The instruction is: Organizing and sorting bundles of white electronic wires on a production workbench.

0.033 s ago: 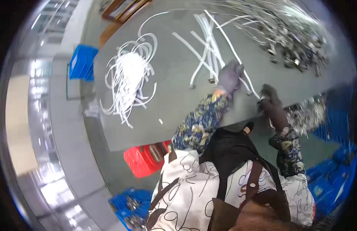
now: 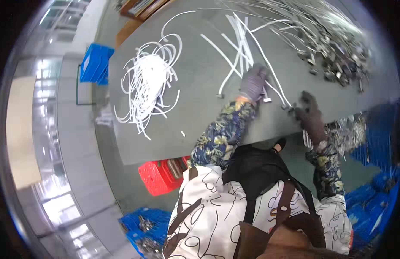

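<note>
My left hand (image 2: 253,83), in a grey glove, is closed over several white flat strips (image 2: 239,43) lying crossed on the grey table. A small metal end (image 2: 267,100) shows just below its fingers. My right hand (image 2: 311,117), in a dark glove, is at the lower end of a long white strip (image 2: 265,56) that runs up the table. Its fingertips are beside the strip's dark tip (image 2: 289,106). Blur hides whether they pinch it. Left of my left hand, one strip ends in a small dark buckle (image 2: 220,96).
A tangled heap of white strips (image 2: 150,82) lies at the left. Metal-ended strips (image 2: 338,60) are piled at the far right. A red crate (image 2: 159,179) stands below the table's front edge. Blue crates (image 2: 96,64) stand beyond the left edge, with more blue bins (image 2: 148,231) at lower left.
The whole view has shifted slightly. My left hand has moved a little left over the strips, covering a metal end that showed beside it. My right hand stays near the long strip's tip.
</note>
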The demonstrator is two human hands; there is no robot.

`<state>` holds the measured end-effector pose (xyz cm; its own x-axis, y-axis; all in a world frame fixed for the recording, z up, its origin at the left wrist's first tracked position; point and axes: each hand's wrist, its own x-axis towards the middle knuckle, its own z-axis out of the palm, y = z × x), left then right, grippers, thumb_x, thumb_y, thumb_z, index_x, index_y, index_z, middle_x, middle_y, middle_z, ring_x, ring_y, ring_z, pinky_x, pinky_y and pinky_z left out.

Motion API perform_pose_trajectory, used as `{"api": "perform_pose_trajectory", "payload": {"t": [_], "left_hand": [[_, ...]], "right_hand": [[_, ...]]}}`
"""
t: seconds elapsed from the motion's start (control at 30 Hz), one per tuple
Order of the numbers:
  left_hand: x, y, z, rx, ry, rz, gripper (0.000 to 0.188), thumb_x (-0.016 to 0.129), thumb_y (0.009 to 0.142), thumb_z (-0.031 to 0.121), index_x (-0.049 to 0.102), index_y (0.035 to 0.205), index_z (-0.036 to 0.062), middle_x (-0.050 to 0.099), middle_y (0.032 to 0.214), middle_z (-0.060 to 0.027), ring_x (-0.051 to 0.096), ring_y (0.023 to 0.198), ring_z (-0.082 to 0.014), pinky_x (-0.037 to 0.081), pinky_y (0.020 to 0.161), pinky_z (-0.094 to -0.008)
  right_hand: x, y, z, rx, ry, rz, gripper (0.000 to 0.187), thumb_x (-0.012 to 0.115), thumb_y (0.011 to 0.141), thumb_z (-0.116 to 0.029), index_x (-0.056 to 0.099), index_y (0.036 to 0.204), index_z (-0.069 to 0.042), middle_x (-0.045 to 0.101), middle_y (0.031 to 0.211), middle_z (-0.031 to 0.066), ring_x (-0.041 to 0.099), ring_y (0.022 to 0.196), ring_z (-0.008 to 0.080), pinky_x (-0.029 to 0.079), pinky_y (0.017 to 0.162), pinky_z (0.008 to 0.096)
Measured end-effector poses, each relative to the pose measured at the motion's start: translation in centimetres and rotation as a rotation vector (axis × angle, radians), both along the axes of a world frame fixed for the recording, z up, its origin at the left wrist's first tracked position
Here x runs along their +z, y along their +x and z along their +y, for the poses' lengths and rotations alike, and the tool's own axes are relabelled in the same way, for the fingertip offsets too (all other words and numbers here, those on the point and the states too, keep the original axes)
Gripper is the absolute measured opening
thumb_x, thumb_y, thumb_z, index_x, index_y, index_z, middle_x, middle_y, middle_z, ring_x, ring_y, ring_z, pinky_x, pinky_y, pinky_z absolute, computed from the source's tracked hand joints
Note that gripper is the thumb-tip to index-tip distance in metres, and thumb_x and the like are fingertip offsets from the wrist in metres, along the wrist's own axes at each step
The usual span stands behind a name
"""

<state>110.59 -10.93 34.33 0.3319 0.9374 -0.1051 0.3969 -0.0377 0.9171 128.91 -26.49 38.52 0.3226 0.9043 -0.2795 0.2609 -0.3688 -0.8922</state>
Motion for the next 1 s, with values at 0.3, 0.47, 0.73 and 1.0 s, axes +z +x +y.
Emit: {"api": "perform_pose_trajectory", "payload": {"t": [0.3,0.47,0.73,1.0], "left_hand": [[-1.3,-28.6,5.4,0.622,0.044,1.1,0.056,0.069,0.077,0.036,0.054,0.119,0.002,0.058,0.118,-0.0199,0.053,0.115,-0.0332,0.042,0.096,-0.0453],[-3.1,-35.2,8.1,0.628,-0.07,1.395,0.061,0.078,0.065,0.041,0.059,0.113,0.0088,0.062,0.114,-0.0182,0.059,0.106,-0.0368,0.047,0.089,-0.0463],[6.5,-31.2,15.2,0.436,0.158,1.02,0.056,0.069,0.072,0.04,0.056,0.113,0.0039,0.063,0.105,-0.0224,0.061,0.099,-0.0375,0.047,0.086,-0.0461],[0.9,-25.2,8.2,0.326,0.296,0.523,0.044,0.069,0.077,0.029,0.059,0.112,0.0042,0.059,0.113,-0.0172,0.056,0.106,-0.0321,0.043,0.093,-0.0408]], "right_hand": [[-8.5,8.1,10.0,-0.075,0.286,-1.077,0.047,0.064,0.081,-0.023,0.053,0.122,-0.001,0.058,0.111,0.0212,0.055,0.103,0.0365,0.044,0.088,0.0412],[-8.0,7.2,11.2,-0.087,0.181,-0.905,0.045,0.062,0.081,-0.019,0.053,0.122,-0.003,0.059,0.111,0.0194,0.056,0.103,0.0344,0.044,0.09,0.0407],[-8.0,7.4,10.9,-0.163,0.166,-0.836,0.045,0.063,0.082,-0.022,0.054,0.122,-0.005,0.059,0.112,0.0188,0.058,0.101,0.0326,0.044,0.09,0.0395],[-9.2,8.3,10.9,-0.182,0.176,-0.788,0.044,0.064,0.081,-0.032,0.058,0.116,-0.005,0.061,0.107,0.0172,0.059,0.099,0.0312,0.045,0.087,0.0398]]}}
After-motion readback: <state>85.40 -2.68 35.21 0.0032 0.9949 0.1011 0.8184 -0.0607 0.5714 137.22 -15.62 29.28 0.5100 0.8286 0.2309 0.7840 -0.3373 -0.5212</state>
